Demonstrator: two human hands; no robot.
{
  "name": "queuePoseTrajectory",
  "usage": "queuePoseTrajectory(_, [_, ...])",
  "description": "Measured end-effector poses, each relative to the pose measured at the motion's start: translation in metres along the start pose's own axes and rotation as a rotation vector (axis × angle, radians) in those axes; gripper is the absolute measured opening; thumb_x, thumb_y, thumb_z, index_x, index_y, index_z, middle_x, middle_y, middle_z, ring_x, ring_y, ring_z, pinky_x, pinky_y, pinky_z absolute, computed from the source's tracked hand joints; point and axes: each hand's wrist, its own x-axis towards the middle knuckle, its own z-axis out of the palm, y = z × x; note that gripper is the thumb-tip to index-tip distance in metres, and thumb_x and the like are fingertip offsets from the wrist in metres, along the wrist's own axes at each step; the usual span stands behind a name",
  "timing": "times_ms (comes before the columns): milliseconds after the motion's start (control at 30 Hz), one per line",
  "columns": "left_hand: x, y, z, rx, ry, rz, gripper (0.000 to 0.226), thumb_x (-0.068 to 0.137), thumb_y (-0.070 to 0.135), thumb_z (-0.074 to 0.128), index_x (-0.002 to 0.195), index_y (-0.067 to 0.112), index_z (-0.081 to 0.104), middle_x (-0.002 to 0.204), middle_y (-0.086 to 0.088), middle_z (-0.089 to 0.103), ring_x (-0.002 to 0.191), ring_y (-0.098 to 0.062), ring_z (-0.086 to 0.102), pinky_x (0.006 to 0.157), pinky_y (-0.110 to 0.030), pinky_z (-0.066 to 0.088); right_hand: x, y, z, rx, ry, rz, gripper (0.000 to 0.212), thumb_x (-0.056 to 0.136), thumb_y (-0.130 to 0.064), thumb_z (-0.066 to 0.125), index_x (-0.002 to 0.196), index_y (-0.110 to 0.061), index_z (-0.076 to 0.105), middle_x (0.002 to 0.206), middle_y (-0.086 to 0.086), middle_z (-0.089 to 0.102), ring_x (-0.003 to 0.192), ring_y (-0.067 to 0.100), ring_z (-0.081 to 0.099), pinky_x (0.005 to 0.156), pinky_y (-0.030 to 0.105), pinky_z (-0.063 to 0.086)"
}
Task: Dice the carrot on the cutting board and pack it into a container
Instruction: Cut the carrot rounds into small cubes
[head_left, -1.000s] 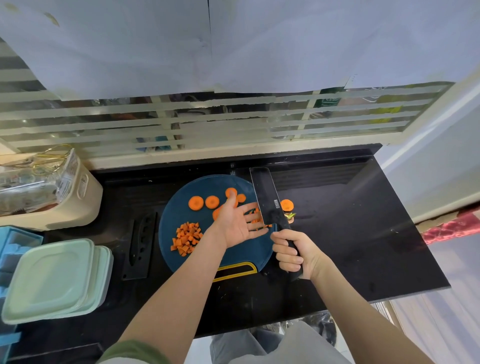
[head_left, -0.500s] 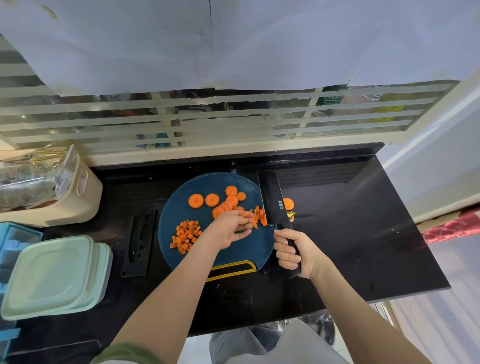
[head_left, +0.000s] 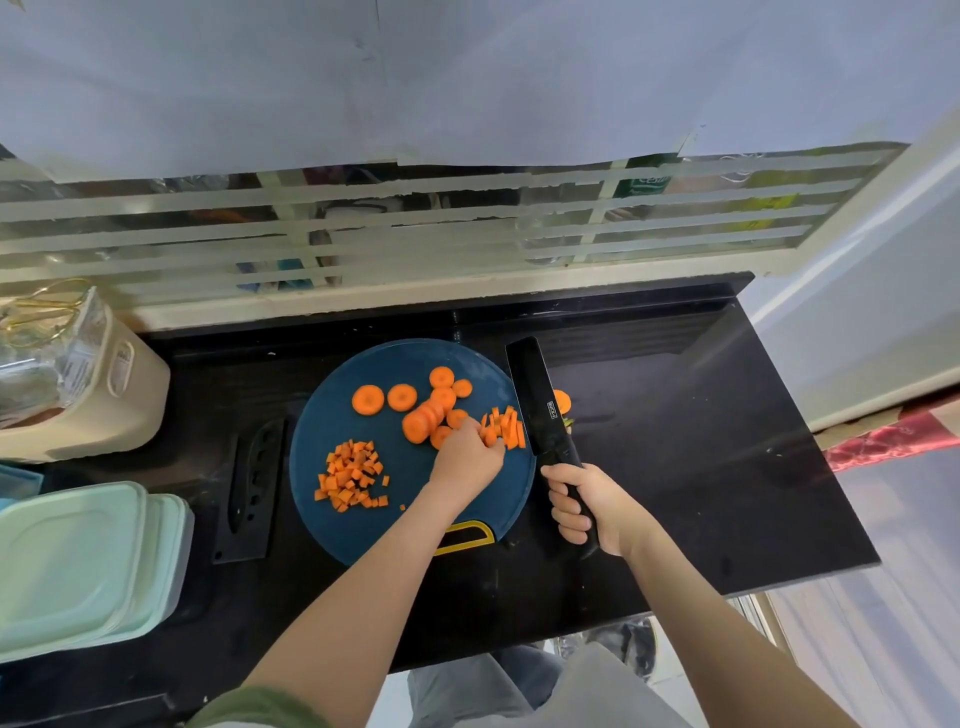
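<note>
A round dark-blue cutting board (head_left: 405, 499) lies on the black counter. On it are a pile of diced carrot (head_left: 352, 477) at the left, several carrot rounds (head_left: 410, 402) toward the back, and a row of carrot sticks (head_left: 505, 427) at the right. My left hand (head_left: 467, 456) rests fingers-down on the near end of the sticks, pinching them together. My right hand (head_left: 576, 501) grips the handle of a black cleaver (head_left: 537, 395), whose blade stands just right of the sticks at the board's right edge.
Stacked pale-green containers with lids (head_left: 78, 561) sit at the near left. A black knife sheath (head_left: 252, 488) lies left of the board. A beige basket (head_left: 88, 395) stands at the far left. One carrot round (head_left: 562, 399) lies on the counter right of the blade.
My left hand went from spread open over the board to closed on the carrot sticks. The cleaver shifted slightly right, off the sticks.
</note>
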Motion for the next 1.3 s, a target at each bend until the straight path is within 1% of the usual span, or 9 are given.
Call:
queuePoseTrajectory(133, [0.003, 0.012, 0.011, 0.226, 0.077, 0.009, 0.058, 0.088, 0.047, 0.058, 0.122, 0.003, 0.041, 0.118, -0.013, 0.048, 0.104, -0.029, 0.054, 0.07, -0.032, 0.042, 0.003, -0.006, 0.007, -0.275, 0.19, -0.059, 0.033, 0.098, -0.016, 0.047, 0.066, -0.01, 0.04, 0.044, 0.004, 0.035, 0.032, 0.016, 0.03, 0.035, 0.022, 0.03])
queuePoseTrajectory(233, [0.008, 0.025, 0.02, 0.383, 0.13, -0.009, 0.073, 0.085, 0.058, 0.057, 0.132, 0.007, 0.034, 0.129, -0.013, 0.039, 0.116, -0.03, 0.048, 0.074, -0.035, 0.045, 0.006, -0.011, 0.006, -0.492, 0.33, -0.039, 0.019, 0.097, -0.018, 0.048, 0.081, -0.007, 0.048, 0.048, 0.005, 0.042, 0.031, 0.016, 0.034, 0.036, 0.024, 0.036])
queuePoseTrajectory(333, [0.016, 0.031, 0.029, 0.463, 0.178, 0.004, 0.071, 0.086, 0.056, 0.058, 0.133, 0.009, 0.033, 0.131, -0.012, 0.037, 0.117, -0.029, 0.045, 0.07, -0.033, 0.045, 0.009, -0.014, 0.0, -0.644, 0.386, -0.013, 0.01, 0.096, -0.021, 0.048, 0.095, -0.012, 0.052, 0.06, 0.008, 0.049, 0.034, 0.014, 0.04, 0.037, 0.025, 0.039])
queuePoseTrajectory(500, [0.024, 0.031, 0.029, 0.602, 0.154, 0.131, 0.059, 0.09, 0.036, 0.058, 0.137, 0.011, 0.033, 0.133, -0.013, 0.039, 0.118, -0.028, 0.043, 0.079, -0.033, 0.046, 0.012, -0.018, -0.007, -0.729, 0.386, -0.015, 0.009, 0.096, -0.023, 0.048, 0.096, -0.015, 0.054, 0.065, 0.009, 0.052, 0.036, 0.016, 0.042, 0.038, 0.024, 0.04])
queuePoseTrajectory(767, [0.027, 0.011, -0.003, 0.888, -0.104, 0.559, 0.055, 0.086, 0.032, 0.057, 0.137, 0.018, 0.039, 0.131, -0.009, 0.041, 0.122, -0.028, 0.036, 0.087, -0.038, 0.04, 0.013, -0.015, 0.0, -0.746, 0.389, -0.045, 0.013, 0.096, -0.021, 0.047, 0.085, -0.017, 0.052, 0.067, 0.008, 0.052, 0.042, 0.018, 0.043, 0.037, 0.022, 0.037])
queuePoseTrajectory(933, [0.023, -0.001, -0.007, 0.851, -0.099, 0.612, 0.061, 0.087, 0.037, 0.057, 0.141, 0.018, 0.035, 0.131, -0.006, 0.043, 0.119, -0.025, 0.039, 0.092, -0.037, 0.039, 0.014, -0.009, 0.006, -0.738, 0.401, -0.023, 0.009, 0.096, -0.022, 0.047, 0.091, -0.018, 0.054, 0.072, 0.007, 0.055, 0.046, 0.017, 0.048, 0.038, 0.023, 0.041])
queuePoseTrajectory(1067, [0.018, -0.014, -0.009, 0.619, -0.067, 0.548, 0.074, 0.087, 0.038, 0.059, 0.148, 0.012, 0.026, 0.138, -0.005, 0.043, 0.126, -0.024, 0.038, 0.101, -0.033, 0.036, 0.014, -0.002, 0.011, -0.727, 0.404, -0.011, 0.009, 0.095, -0.022, 0.048, 0.091, -0.018, 0.055, 0.074, 0.006, 0.056, 0.048, 0.017, 0.05, 0.04, 0.025, 0.043])
queuePoseTrajectory(1167, [0.016, -0.023, -0.013, 0.41, -0.046, 0.498, 0.056, 0.092, 0.026, 0.054, 0.142, 0.009, 0.036, 0.136, -0.006, 0.046, 0.129, -0.023, 0.038, 0.105, -0.032, 0.033, 0.014, 0.003, 0.014, -0.726, 0.416, -0.005, 0.01, 0.094, -0.023, 0.048, 0.088, -0.018, 0.055, 0.076, 0.006, 0.056, 0.049, 0.018, 0.051, 0.041, 0.026, 0.045])
queuePoseTrajectory(1300, [0.018, -0.035, -0.016, 0.434, 0.032, 0.568, 0.033, 0.096, 0.007, 0.046, 0.128, 0.009, 0.054, 0.123, -0.007, 0.053, 0.116, -0.022, 0.046, 0.098, -0.029, 0.037, 0.015, 0.007, 0.019, -0.688, 0.424, 0.007, 0.012, 0.095, -0.023, 0.047, 0.087, -0.018, 0.054, 0.076, 0.007, 0.054, 0.05, 0.017, 0.049, 0.042, 0.025, 0.044])
